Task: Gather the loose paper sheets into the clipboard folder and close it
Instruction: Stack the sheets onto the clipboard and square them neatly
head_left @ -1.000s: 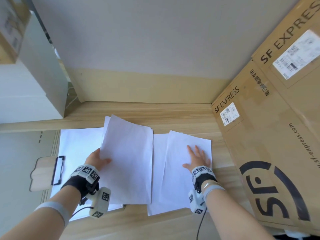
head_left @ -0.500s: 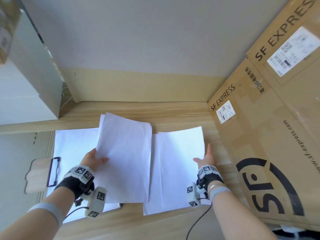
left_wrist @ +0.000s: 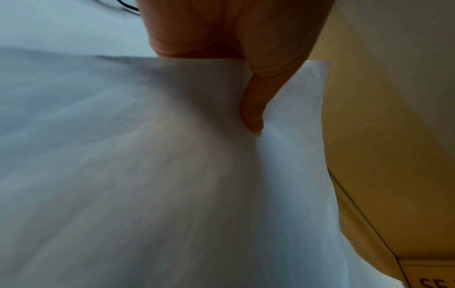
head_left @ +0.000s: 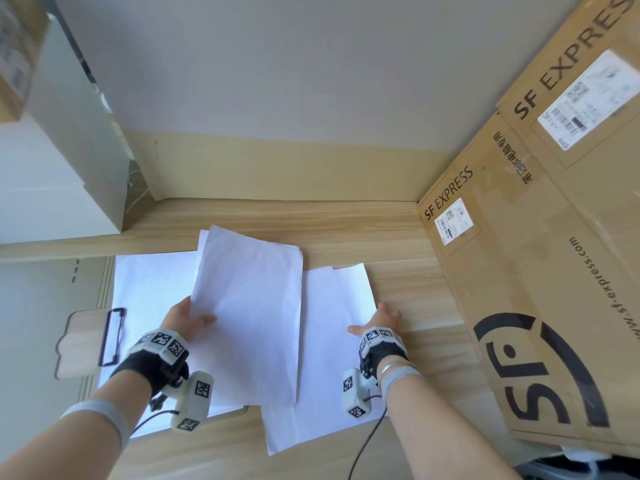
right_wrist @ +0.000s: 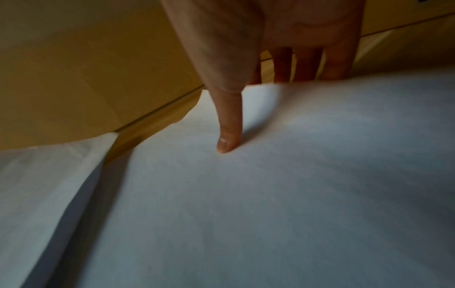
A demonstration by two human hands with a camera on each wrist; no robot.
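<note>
On the wooden desk (head_left: 346,230) the clipboard folder (head_left: 81,344) lies at the left with its black clip (head_left: 111,337) and a white sheet (head_left: 152,285) on it. My left hand (head_left: 188,318) pinches the left edge of a stack of white sheets (head_left: 249,313) and holds it tilted over the folder. In the left wrist view the thumb (left_wrist: 253,109) lies on top of that stack (left_wrist: 147,175). My right hand (head_left: 382,320) grips the right edge of the other sheets (head_left: 332,341). Its thumb (right_wrist: 229,120) rests on top of the paper (right_wrist: 295,175), with the fingers behind the edge.
Large SF Express cardboard boxes (head_left: 536,271) stand close on the right, just past the right hand. A white cabinet (head_left: 69,168) rises at the left rear and a wall closes the back. A black cable (head_left: 367,441) trails off the near desk edge.
My right hand slid from lying flat on the right sheets to their right edge, and those sheets shifted left. The left hand kept holding its stack.
</note>
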